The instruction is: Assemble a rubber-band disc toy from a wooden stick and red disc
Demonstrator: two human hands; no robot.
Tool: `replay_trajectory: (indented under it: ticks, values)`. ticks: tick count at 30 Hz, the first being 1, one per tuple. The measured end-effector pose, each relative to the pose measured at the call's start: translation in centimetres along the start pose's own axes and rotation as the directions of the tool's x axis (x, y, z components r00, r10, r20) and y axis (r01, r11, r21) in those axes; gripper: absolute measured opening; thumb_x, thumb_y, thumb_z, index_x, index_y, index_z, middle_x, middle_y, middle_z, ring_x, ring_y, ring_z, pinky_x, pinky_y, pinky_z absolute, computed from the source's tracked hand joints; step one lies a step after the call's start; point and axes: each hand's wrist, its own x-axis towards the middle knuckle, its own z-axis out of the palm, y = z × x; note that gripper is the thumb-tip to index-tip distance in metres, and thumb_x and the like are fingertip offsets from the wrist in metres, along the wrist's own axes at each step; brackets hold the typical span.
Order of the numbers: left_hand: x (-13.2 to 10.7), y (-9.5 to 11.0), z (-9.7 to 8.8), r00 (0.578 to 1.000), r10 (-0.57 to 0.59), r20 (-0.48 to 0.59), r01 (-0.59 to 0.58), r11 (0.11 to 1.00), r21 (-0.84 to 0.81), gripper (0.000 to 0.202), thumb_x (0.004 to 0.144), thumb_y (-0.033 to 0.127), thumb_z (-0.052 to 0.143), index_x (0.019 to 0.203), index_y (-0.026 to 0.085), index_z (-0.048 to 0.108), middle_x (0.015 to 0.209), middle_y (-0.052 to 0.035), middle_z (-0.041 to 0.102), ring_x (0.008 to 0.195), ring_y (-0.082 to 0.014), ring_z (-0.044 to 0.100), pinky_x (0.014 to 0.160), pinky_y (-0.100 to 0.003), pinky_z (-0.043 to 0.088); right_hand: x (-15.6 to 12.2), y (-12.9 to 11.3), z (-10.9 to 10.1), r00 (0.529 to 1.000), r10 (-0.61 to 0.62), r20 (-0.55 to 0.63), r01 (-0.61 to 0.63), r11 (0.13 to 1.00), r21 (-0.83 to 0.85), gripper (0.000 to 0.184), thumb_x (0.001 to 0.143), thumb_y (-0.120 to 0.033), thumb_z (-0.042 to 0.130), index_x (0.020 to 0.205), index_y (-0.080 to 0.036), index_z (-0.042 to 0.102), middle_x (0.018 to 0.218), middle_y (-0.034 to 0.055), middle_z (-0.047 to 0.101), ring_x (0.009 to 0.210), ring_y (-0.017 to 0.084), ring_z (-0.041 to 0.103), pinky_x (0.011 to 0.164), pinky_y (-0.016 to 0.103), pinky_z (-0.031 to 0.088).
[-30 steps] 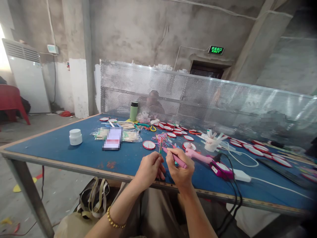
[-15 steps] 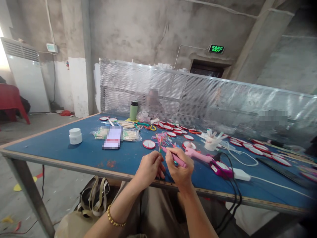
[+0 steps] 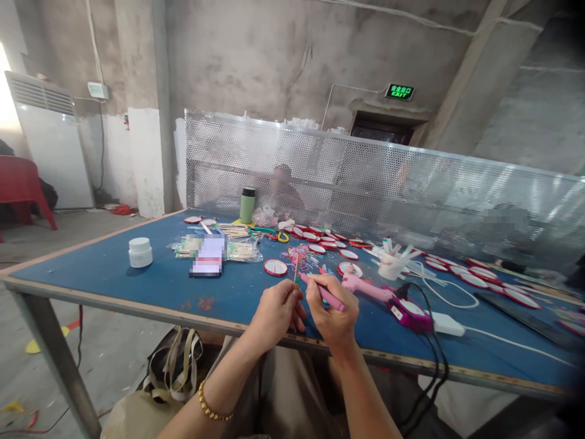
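Two hands of mine meet at the near edge (image 3: 137, 307) of the blue surface (image 3: 159, 292) in the head view. The left hand (image 3: 276, 311) pinches a thin stick (image 3: 297, 268), which stands nearly upright between thumb and finger; the right hand (image 3: 333, 311) grips a pink pen-like tool (image 3: 333, 299), its tip close to the stick, touching or not I cannot tell. A loose pinch could let the stick twist and the tip slip off, I judge. Rightward, the pink glue gun (image 3: 372, 289) and black cables (image 3: 432, 317) could snag my wrist; the widest gap runs left, towards the white jar (image 3: 139, 253).
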Motion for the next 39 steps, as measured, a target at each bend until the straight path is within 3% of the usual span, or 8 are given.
replay_trajectory:
  ticks: [39]
  values:
    - [0.01,-0.14,-0.02,1.000,0.026,0.010,-0.026,1.000,-0.018,0.020,0.091,0.035,0.043,0.080,0.020,0.048,0.060,0.0023,0.062,0.044,-0.0117,0.061,0.039,-0.018,0.039,-0.19,0.02,-0.04,0.999,-0.027,-0.045,0.027,1.000,0.009,0.016,0.084,-0.008,0.059,0.091,-0.021,0.065,0.079,0.0006,0.070,0.067,0.014,0.066,0.068,0.027,0.054]
